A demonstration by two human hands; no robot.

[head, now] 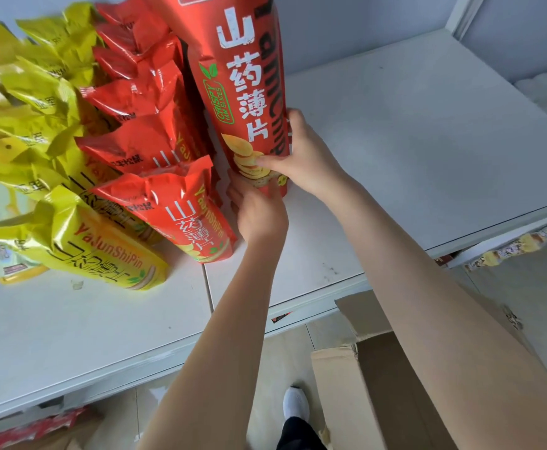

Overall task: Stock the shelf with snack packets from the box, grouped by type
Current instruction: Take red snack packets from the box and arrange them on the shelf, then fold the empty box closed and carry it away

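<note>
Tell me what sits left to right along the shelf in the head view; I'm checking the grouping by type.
yellow packets → red packets → upright red packet, gripped by left hand and right hand → bare shelf

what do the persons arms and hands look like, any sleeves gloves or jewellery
Both are bare. The left arm and right arm show no sleeve anywhere in view. The left hand and right hand wear no gloves. No watch, bracelet or ring shows on the sides the camera sees.
</note>
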